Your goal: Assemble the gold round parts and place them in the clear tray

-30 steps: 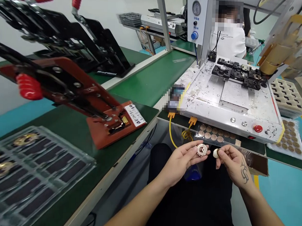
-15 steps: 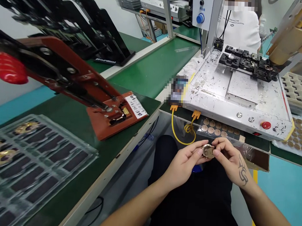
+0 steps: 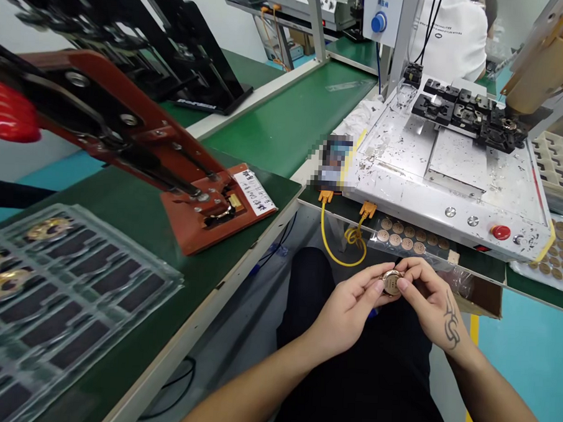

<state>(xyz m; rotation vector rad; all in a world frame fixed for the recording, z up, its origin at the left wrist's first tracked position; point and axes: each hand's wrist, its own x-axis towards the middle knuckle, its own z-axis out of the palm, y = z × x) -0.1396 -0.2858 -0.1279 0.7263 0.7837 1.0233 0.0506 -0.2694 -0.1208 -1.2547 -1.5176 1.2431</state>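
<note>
Above my lap, both hands hold a small round gold-rimmed watch case (image 3: 391, 282) with a brown printed disc on its upward face. My left hand (image 3: 352, 304) pinches its left side between thumb and fingers. At the right edge, my right hand (image 3: 429, 298) is closed on the case too, its thumb tip resting at the edge of the disc. The fingertips beneath the case are hidden. Just beyond the hands lies a clear sheet of similar brown round discs (image 3: 407, 244), by the front of the white machine.
A white machine (image 3: 390, 163) with black fixtures (image 3: 472, 113) stands ahead. To the left are a red-brown hand press (image 3: 201, 223) and a clear tray (image 3: 89, 346) with several gold pieces. A yellow cable (image 3: 324, 238) hangs near my knee. A person in white (image 3: 452, 44) sits beyond.
The brown disc stuck out over the right edge of the watch case; now it lies more evenly within the rim. Both hands keep their grip, and the view has shifted slightly.
</note>
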